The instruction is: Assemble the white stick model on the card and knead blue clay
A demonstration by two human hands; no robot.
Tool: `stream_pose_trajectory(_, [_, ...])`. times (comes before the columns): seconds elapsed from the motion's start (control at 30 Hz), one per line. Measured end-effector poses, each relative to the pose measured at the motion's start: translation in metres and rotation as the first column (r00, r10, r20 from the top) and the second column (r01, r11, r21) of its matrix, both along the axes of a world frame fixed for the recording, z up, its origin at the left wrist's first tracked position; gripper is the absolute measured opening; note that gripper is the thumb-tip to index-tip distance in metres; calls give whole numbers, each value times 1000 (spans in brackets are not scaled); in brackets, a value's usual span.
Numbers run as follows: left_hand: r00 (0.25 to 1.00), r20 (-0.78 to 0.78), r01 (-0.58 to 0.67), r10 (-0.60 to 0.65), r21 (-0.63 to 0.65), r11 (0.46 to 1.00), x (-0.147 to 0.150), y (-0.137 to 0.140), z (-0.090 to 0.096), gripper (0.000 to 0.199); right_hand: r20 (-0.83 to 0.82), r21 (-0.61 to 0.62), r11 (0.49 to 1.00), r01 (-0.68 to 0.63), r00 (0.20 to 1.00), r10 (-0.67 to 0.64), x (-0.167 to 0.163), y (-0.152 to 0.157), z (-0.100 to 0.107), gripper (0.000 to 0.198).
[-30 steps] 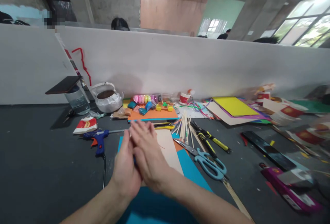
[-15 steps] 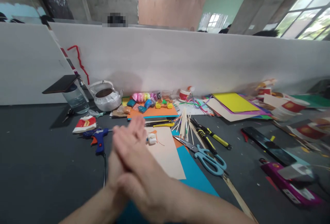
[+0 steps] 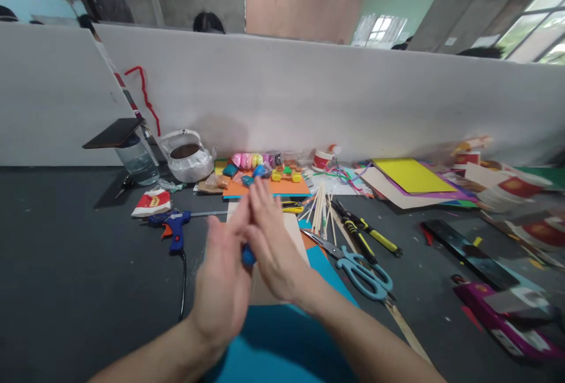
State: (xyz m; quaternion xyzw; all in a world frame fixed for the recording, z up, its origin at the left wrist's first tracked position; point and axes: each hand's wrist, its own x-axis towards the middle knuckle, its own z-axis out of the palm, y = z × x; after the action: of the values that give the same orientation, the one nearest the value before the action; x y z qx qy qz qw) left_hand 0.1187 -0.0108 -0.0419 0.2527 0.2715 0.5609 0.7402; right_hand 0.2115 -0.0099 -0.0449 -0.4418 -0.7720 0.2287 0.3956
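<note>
A small lump of blue modelling clay (image 3: 248, 255) is pressed between my two palms. My left hand (image 3: 224, 280) stands upright on one side of it, fingers stretched forward and slightly blurred. From the other side my right hand (image 3: 274, 242) leans against it, fingers long and together, tips touching the left hand's fingers. Only the near part of the clay shows; the palms hide the rest. Both hands are above a cream sheet of paper (image 3: 296, 236), which lies over a blue sheet (image 3: 282, 342). The small white piece on the cream sheet is now hidden.
A blue glue gun (image 3: 176, 233) lies left of my hands. On the right are scissors (image 3: 364, 274), wooden sticks (image 3: 318, 212), pliers (image 3: 357, 236), a phone (image 3: 470, 253) and a purple tool (image 3: 503, 321). Packets of coloured clay (image 3: 251, 162) line the back beside a white basket-like pot (image 3: 192, 165).
My palms have slid along each other, the right hand moving forward and right, and the blue clay has come into sight between them. The view has shifted slightly.
</note>
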Motion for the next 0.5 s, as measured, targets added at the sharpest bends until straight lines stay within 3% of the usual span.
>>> stream_pose_trajectory(0.1, [985, 39, -170, 168, 39, 985, -2, 1, -4, 61, 35, -32, 953, -301, 953, 302, -3, -5, 1, 74])
stream_pose_trajectory(0.13, [984, 56, -172, 170, 51, 984, -1, -1, -6, 59, 15, -17, 947, -321, 947, 322, -3, -5, 2, 73])
stream_pose_trajectory(0.23, [997, 42, -63, 62, 31, 998, 4, -8, -12, 56, -94, 25, 997, -78, 992, 80, -3, -1, 0, 66])
stream_pose_trajectory(0.3, [1000, 18, 16, -15, -45, 999, 4, -7, -10, 61, -116, 9, 1000, 30, 993, -28, -4, -1, -6, 65])
stream_pose_trajectory(0.37, [996, 1, -85, 85, -63, 994, 1, -2, -5, 64, -103, -8, 995, -100, 990, 99, -8, -6, -11, 68])
stream_pose_trajectory(0.43, [986, 12, -167, 168, -32, 985, -1, 1, -3, 64, -102, 45, 948, -316, 942, 319, -11, -12, -10, 78])
stream_pose_trajectory(0.5, [992, -2, -124, 124, -22, 992, 1, -4, -6, 60, -144, 67, 953, -295, 942, 302, -10, -12, -6, 72])
